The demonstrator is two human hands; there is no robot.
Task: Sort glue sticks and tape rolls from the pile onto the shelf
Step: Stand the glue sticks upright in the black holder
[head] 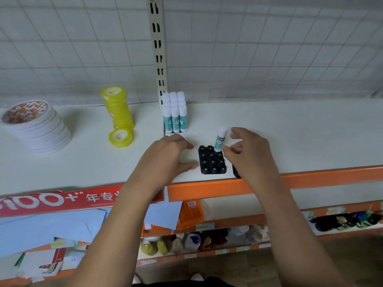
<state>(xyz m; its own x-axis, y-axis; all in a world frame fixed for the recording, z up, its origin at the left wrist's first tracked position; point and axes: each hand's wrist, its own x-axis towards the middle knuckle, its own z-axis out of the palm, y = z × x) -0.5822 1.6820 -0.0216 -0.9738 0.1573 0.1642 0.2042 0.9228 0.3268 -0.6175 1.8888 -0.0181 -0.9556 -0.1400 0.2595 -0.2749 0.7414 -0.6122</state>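
While both hands hover low over the white shelf (290, 131), a single glue stick (220, 139) stands between them. It has a white cap on top and a teal label with a small red mark. Its foot is set in the far right corner hole of a black tray (211, 162), and it leans a touch to the right. Now the right hand (250, 150): it is just to the stick's right, fingers loosely curved and spread, holding nothing. Its thumb tip sits right by the stick's base, and whether it touches I cannot tell. On the tray's other side the left hand (165, 156) has its fingers curled down toward the shelf, forefinger near the tray's far left corner, nothing gripped there either. Beyond that hand's fingertips a tight block of glue sticks (175, 114) stands upright against the slotted post (157, 48), with the same white caps and teal labels. Further left of that hand there's a leaning stack of yellow tape rolls (118, 106) with one loose yellow roll (121, 137) flat at its foot, then a stack of wide white discs (39, 129) with a printed top. Under the right wrist, a second black tray (236, 171) peeks out at the orange edge (207, 190).
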